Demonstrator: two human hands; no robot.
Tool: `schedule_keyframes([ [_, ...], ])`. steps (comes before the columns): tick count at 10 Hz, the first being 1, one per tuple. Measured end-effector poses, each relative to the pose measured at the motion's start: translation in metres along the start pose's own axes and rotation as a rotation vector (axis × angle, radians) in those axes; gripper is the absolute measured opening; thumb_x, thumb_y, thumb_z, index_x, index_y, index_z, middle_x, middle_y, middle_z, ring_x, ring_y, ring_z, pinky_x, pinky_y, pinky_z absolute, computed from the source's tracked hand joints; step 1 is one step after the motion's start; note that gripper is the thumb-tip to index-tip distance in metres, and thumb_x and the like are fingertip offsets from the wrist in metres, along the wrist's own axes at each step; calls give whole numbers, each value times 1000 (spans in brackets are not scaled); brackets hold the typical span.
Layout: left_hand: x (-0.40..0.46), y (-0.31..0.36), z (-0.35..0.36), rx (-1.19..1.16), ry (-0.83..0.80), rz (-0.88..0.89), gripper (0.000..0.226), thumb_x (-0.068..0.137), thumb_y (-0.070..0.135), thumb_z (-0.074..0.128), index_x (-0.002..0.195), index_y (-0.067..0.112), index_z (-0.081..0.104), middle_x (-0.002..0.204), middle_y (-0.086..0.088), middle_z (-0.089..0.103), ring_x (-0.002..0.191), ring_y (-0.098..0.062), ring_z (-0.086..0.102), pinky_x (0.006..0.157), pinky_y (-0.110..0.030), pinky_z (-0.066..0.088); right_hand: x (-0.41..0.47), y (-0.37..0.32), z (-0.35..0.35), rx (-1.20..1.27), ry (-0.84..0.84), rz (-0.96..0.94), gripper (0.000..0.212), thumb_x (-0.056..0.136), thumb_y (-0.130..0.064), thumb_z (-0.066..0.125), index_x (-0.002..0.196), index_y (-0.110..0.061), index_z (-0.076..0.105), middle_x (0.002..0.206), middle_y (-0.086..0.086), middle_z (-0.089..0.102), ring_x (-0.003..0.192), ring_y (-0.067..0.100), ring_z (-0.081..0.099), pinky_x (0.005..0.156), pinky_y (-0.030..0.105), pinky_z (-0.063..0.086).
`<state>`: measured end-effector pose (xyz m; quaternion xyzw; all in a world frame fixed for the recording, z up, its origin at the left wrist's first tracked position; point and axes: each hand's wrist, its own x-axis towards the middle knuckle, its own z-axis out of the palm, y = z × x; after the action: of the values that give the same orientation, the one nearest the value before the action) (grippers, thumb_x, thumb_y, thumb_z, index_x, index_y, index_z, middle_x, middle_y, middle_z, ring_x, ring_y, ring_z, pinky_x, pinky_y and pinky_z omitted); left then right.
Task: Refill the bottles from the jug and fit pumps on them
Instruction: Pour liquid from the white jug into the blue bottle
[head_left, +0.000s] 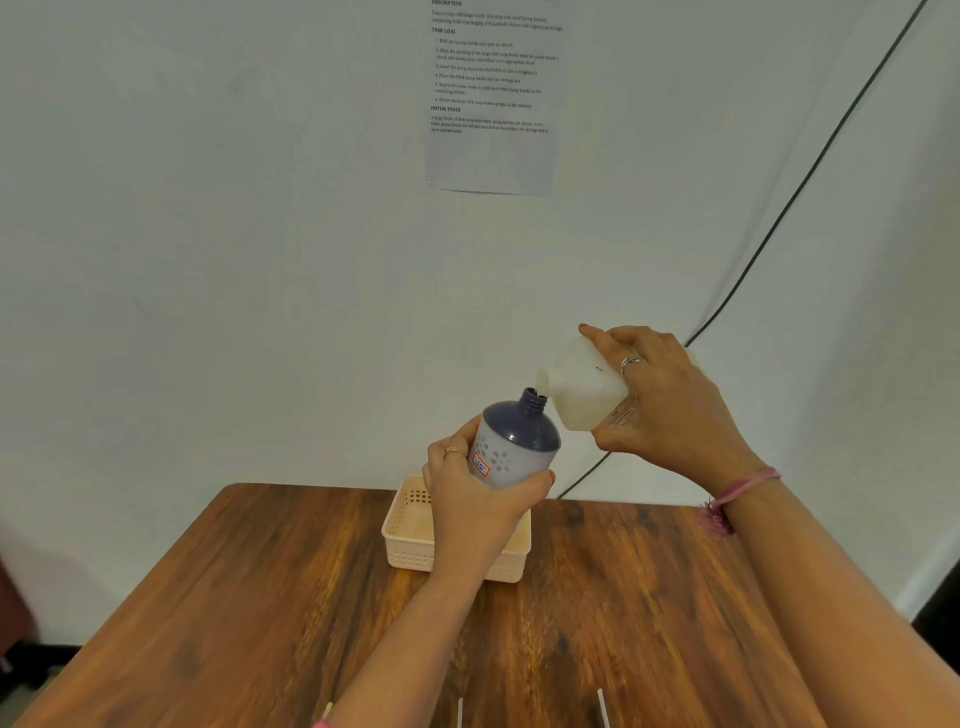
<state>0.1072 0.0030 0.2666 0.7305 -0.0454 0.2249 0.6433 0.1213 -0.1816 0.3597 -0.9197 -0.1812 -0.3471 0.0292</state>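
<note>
Left hand (470, 499) fingers curled round the bottle (514, 447), held tilted above the basket (410, 540) on the desk (260, 597) — right hand (670, 410) fingers gripping the tipped jug (582, 389), spout at bottle's open neck.

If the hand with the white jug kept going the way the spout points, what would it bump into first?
Probably the bottle: the jug in the right hand aims its spout at the bottle's open neck, very close. Depth is hard to judge.

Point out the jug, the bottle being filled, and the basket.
jug (582, 392): head view, on its white body beside the right hand's fingers.
bottle (519, 436): head view, on its dark shoulder below the neck.
basket (410, 525): head view, on its left wall.
</note>
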Motion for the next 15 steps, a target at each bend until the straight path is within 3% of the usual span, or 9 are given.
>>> schedule_keyframes([
  [1, -1, 0, 1, -2, -1, -3, 74, 47, 42, 82, 112, 41, 47, 108, 11, 44, 108, -14, 50, 79, -26, 53, -2, 0, 0, 0, -7, 1, 101, 56, -28, 82, 146, -22, 36, 129, 6, 51, 113, 23, 43, 77, 27, 34],
  [3, -4, 0, 2, -3, -9, -4, 70, 47, 42, 82, 106, 47, 44, 111, 8, 45, 110, -14, 49, 84, -34, 54, -4, 2, -1, 1, -17, 5, 102, 57, -29, 82, 146, -23, 34, 130, 6, 50, 114, 23, 43, 80, 27, 32],
  [8, -8, 1, 6, -17, -4, 2, 75, 50, 39, 85, 114, 41, 46, 111, 8, 45, 108, -13, 49, 79, -25, 51, -8, 5, -5, -10, -2, -4, 101, 57, -28, 82, 146, -24, 34, 130, 4, 50, 114, 20, 41, 81, 26, 32],
  [10, -11, 3, 5, -31, -7, -8, 74, 47, 40, 84, 112, 40, 48, 110, 8, 45, 108, -12, 50, 83, -30, 53, -11, 6, -3, 10, 9, 6, 100, 58, -29, 82, 146, -24, 35, 129, 4, 50, 114, 21, 42, 78, 26, 35],
  [12, -13, -1, 6, -68, -19, -16, 74, 52, 33, 91, 113, 38, 49, 110, 8, 47, 105, -10, 52, 73, -18, 48, -19, 6, 4, 82, 25, 51, 99, 59, -29, 81, 146, -25, 34, 127, 2, 50, 113, 20, 42, 71, 27, 39],
  [13, -17, -3, 7, -80, -25, -15, 70, 52, 33, 91, 105, 46, 47, 109, 10, 47, 104, -8, 52, 71, -15, 46, -26, 7, 10, 130, 29, 84, 98, 60, -31, 81, 146, -26, 34, 127, 1, 49, 113, 18, 41, 71, 27, 40],
  [15, -22, -11, 4, -80, -29, -38, 73, 54, 31, 92, 111, 40, 48, 111, 9, 51, 103, -8, 54, 79, -26, 54, -44, 12, 21, 213, 7, 161, 100, 60, -35, 82, 146, -27, 32, 127, 0, 48, 112, 14, 38, 73, 26, 39],
])
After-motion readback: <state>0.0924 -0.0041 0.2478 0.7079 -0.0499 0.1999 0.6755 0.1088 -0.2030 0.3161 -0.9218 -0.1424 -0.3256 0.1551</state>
